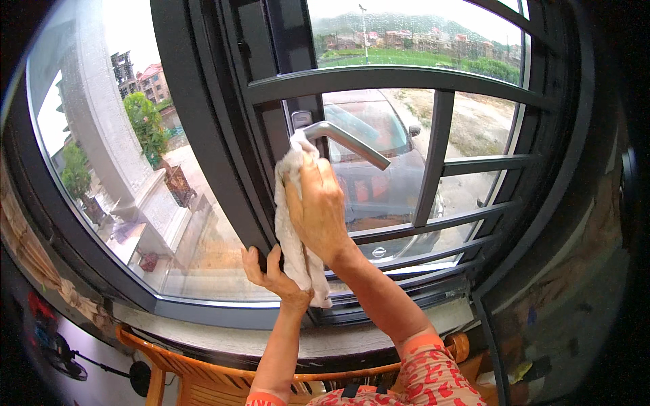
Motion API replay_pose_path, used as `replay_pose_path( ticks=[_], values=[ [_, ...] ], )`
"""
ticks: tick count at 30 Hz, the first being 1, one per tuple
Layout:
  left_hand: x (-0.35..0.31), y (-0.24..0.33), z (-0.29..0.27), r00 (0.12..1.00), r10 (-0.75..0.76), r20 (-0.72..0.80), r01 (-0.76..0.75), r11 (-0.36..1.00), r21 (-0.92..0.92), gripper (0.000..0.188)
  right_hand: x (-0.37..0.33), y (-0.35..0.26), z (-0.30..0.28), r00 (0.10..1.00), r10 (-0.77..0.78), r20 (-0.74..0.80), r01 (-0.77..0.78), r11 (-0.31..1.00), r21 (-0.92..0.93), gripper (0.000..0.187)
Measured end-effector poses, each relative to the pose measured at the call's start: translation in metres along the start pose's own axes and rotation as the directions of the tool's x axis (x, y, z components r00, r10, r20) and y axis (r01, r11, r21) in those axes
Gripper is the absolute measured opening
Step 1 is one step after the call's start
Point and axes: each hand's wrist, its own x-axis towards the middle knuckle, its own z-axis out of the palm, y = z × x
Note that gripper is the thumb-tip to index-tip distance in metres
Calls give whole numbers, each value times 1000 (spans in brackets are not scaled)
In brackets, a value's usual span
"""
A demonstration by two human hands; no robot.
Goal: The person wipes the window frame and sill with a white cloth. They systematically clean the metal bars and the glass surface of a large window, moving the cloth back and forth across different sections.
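Observation:
My right hand (317, 210) is closed on a white cloth (295, 237), pressing its upper end against the base of a grey metal window handle (355, 144). The handle slants down to the right from the dark window frame (217, 135). The rest of the cloth hangs below my right hand, down past my left wrist. My left hand (274, 276) rests lower on the frame, with its visible fingers apart and pointing up. Part of that hand is hidden by the cloth.
Dark security bars (399, 84) cross the window on the right. A pale sill (223, 331) runs below, with a wooden bench (203, 365) in front of it. Outside stand a dark car (372, 183) and a potted shrub (145, 125). A black fan (64, 358) is at lower left.

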Motion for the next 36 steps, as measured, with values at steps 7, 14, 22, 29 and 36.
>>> replay_pose_path(
  ticks=[7, 14, 22, 29, 36],
  values=[
    [-3, -2, -3, 1000, 17, 24, -17, 1000, 13, 60, -32, 9, -14, 974, 15, 227, 29, 982, -189, 40],
    [-7, -6, -3, 1000, 2, 23, -1, 998, -68, 60, -39, 18, -43, 861, 47, 506, 138, 937, -321, 28],
    [-4, -6, -4, 999, 42, 9, -41, 999, -25, 57, -2, 11, -29, 987, -149, 66, 154, 986, -64, 35],
    [1, 2, -3, 999, 47, 3, -47, 999, -2, 53, -29, 13, -15, 969, 84, 231, -67, 995, -80, 26],
    [-3, -5, -4, 998, 58, 11, -57, 997, -52, 60, -55, 21, -30, 877, 104, 469, 81, 930, -358, 27]
  ],
)
